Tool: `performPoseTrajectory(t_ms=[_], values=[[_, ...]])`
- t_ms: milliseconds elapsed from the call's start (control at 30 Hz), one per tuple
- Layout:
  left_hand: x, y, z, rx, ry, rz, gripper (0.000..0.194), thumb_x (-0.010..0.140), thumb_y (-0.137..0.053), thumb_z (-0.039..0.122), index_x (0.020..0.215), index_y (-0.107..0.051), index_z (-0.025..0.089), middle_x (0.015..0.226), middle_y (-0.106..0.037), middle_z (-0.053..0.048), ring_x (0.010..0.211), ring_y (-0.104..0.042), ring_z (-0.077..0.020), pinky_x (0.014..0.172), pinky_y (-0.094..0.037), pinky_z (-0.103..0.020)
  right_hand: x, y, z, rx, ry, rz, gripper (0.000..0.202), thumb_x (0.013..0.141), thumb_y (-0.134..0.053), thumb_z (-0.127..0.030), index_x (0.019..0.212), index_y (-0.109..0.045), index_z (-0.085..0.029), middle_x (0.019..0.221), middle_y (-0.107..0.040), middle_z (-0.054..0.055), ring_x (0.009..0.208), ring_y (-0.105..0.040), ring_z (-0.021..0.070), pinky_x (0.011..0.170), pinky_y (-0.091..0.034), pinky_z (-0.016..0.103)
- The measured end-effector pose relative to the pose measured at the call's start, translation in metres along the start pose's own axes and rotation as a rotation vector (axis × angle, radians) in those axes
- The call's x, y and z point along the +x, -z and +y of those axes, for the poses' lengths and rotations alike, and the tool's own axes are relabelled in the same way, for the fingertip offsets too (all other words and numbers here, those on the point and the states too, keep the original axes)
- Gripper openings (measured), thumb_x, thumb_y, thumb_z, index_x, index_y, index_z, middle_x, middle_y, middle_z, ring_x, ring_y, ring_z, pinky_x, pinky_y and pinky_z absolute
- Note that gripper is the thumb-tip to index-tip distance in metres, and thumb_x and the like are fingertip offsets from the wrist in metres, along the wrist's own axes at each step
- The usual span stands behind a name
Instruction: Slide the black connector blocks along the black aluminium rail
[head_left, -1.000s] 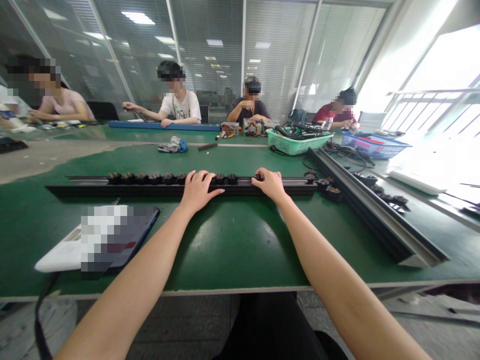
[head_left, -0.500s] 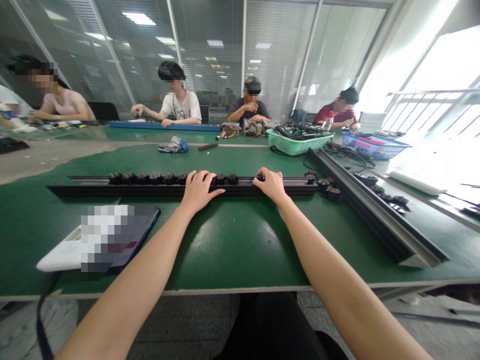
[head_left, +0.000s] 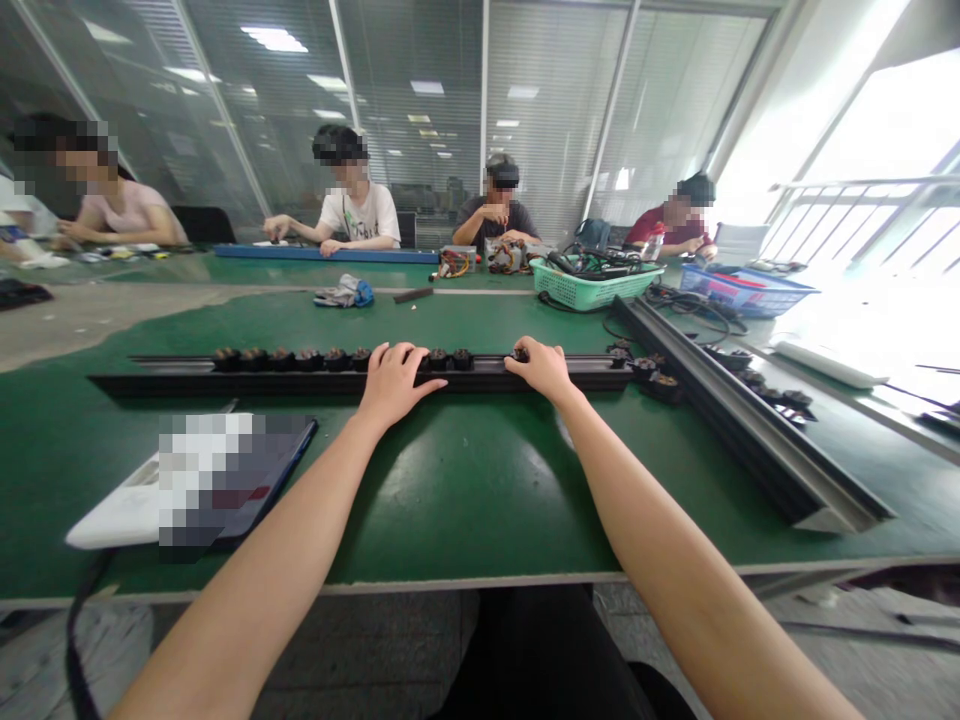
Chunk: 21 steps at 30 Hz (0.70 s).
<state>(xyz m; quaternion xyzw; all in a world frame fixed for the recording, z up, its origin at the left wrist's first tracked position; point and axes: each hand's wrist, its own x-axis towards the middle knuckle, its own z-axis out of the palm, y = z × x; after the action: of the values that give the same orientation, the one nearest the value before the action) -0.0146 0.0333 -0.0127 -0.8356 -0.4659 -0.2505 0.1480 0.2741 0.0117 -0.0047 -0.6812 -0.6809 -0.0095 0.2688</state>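
And here is the right hand [head_left: 543, 369], its grip pinched snug, thumb and fingertips closed in around a small black socket module [head_left: 520, 355] that sits at the channel of the black rail [head_left: 484, 381], just right of a gap in the row; its underside is hidden. Over to the left hand [head_left: 394, 384], fingers fanned across the rail and thumb stretched along its front edge; whether those fingertips clasp a module beneath cannot be told. It looks like a settling-in job, and done well it would want the module kept level, pressure coming evenly from thumb and fingers, the left hand bearing down enough to stop the rail sliding, and no nudge to the row of modules [head_left: 335, 360] already standing in the channel. A tilted module would probably bind against the channel walls. Farther right, loose modules [head_left: 664, 386] lie on the green counter [head_left: 465, 510] beside a second rail [head_left: 742, 440]. Against the frame from a second ago, hardly a thing has changed at the grip: both hands stay at the same spots along the rail, the view drifting only a touch. The livelier action is across the counter, where the white-shirted co-worker's [head_left: 361, 215] outstretched hand has come lower and closer in.
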Motion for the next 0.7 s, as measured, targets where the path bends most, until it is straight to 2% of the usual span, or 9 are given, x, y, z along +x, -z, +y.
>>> performPoseTrajectory(t_ms=[700], values=[[-0.0005,-0.0001,0.0003,-0.017,-0.003,0.005,0.059,0.096,-0.053,0.065,0.134,-0.061,0.021,0.133,-0.061,-0.015,0.13,-0.052,-0.0329,0.123,-0.024,-0.05,0.0004,-0.0035,-0.0025,0.012,-0.021,0.048,0.025,0.089,-0.057,-0.041,0.104,-0.064,-0.022,0.102,-0.076,0.007,0.096,-0.066,0.0269,0.097,-0.034,0.04]])
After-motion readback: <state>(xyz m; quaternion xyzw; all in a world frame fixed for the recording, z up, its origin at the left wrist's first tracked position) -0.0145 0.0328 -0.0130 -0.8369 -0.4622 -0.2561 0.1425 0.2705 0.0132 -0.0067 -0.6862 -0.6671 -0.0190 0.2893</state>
